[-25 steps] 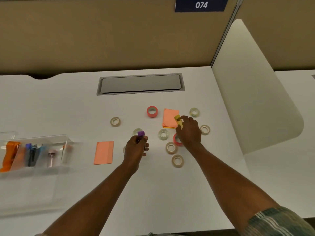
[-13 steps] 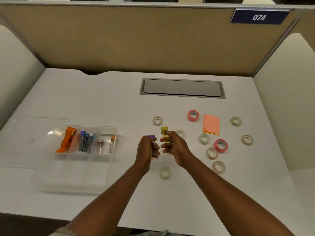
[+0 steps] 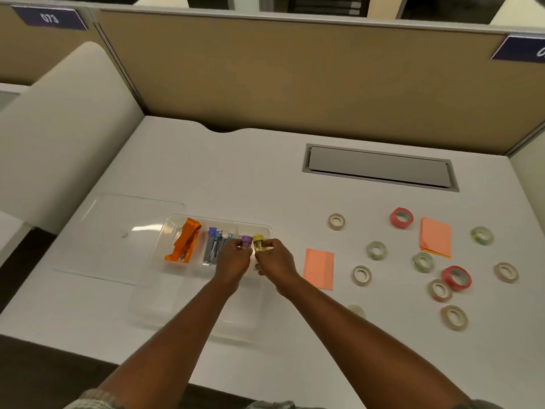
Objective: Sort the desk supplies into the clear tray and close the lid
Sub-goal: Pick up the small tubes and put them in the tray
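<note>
Both hands have moved left over the clear plastic tray [image 3: 165, 231]: left hand [image 3: 233, 261] grips a purple-capped small container [image 3: 245, 241], right hand [image 3: 275, 258] a yellow-capped one [image 3: 259, 242].

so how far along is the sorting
Done: orange item and blue items sit in the clear tray. In hand: left hand holds a purple-capped piece, right hand a yellow-capped one, over the tray. Left: tape rolls, orange pads, lid.

Just one view here — a head-worn wide-angle camera looking forward and down across the white desk [image 3: 265, 178] toward the tan partition [image 3: 295, 78], close enough that both forearms fill the lower frame.
</note>
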The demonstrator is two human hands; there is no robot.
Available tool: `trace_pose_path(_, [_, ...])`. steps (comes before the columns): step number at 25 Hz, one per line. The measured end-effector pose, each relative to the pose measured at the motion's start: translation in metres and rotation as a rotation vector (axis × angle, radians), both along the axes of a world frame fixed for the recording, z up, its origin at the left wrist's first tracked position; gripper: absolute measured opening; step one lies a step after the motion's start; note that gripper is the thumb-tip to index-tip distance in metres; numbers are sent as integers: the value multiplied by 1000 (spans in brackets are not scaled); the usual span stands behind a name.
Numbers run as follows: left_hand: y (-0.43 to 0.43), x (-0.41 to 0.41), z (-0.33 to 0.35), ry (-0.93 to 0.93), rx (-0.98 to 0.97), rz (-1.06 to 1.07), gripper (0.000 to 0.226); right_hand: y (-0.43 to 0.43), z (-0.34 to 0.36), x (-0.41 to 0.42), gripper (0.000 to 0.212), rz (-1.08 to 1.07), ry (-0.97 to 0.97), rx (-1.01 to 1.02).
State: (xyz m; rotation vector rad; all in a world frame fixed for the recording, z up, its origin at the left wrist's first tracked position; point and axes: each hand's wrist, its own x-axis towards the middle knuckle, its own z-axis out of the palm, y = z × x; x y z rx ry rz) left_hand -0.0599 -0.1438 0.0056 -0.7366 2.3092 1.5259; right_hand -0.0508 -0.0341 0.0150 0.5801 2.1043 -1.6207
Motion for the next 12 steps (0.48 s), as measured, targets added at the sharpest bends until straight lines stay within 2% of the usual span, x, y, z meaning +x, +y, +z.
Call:
trace_pose_path(3, [-6,-7,-4,-18,-40,-72,29,-12,1,-6,32,186,92,237])
trace_pose_path(6, [-8,-8,-9,-37,-68,-109,37,-17,0,-10,26,313,138,373])
trace_pose_path(9, [-5,-9,-11,24,-129,-114,29,-15,-2,-10,25,322,190,427])
trace_pose_path(12, [5,-9,-7,139,-188,-46,26,-2,-3,-5,27,236,246,407])
